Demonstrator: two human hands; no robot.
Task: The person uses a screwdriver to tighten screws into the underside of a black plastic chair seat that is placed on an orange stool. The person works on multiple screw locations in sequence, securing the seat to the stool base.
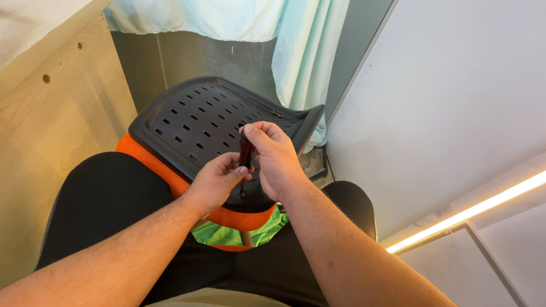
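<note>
The right hand [276, 159] grips a dark-red screwdriver [246, 152] upright over the near edge of the black slotted chair seat base [193, 122]. The left hand [219, 182] pinches its shaft, steadying the tip; the screw looks unfinished, its seating hidden.

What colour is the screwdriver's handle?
Dark translucent red with black, on the screwdriver in the right hand; head view.

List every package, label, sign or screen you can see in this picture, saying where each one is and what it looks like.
None in view: only a black slotted plastic chair panel edged in orange mesh, a dark red screwdriver held by the right hand and steadied by the left hand, pale curtains and plain walls.
</note>
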